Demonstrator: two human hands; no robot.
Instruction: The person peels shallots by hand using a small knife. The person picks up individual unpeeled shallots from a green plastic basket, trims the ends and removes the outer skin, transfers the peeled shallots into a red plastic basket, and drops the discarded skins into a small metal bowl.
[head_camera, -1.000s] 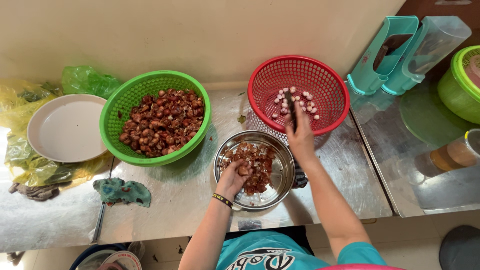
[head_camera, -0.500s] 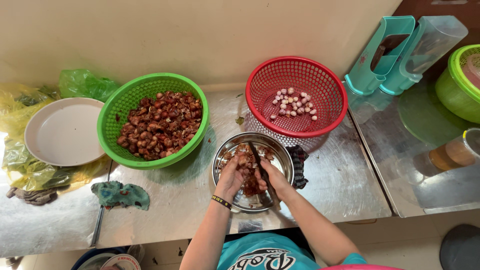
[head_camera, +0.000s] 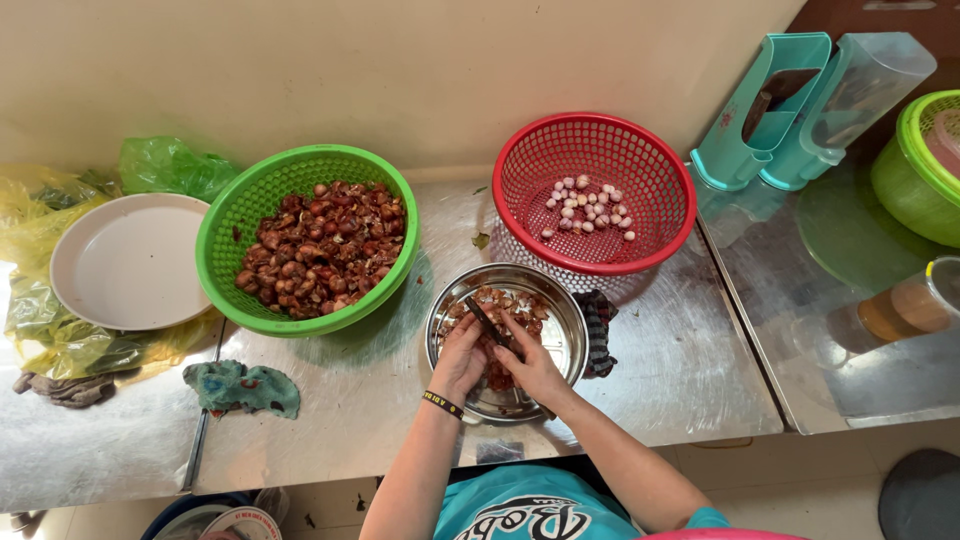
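surface: steel counter (head_camera: 690, 375) | on it: green basket (head_camera: 225, 215), red basket (head_camera: 520, 165), steel bowl (head_camera: 570, 325), white plate (head_camera: 125, 260), teal rag (head_camera: 240, 388)

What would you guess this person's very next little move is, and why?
Probably peel the piece held over the steel bowl. Both the left hand and right hand meet there, with a dark knife between them. Pale peeled bulbs lie in the red basket, so a finished one likely goes there.

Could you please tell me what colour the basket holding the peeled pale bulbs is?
The basket is red, seen clearly in the head view.
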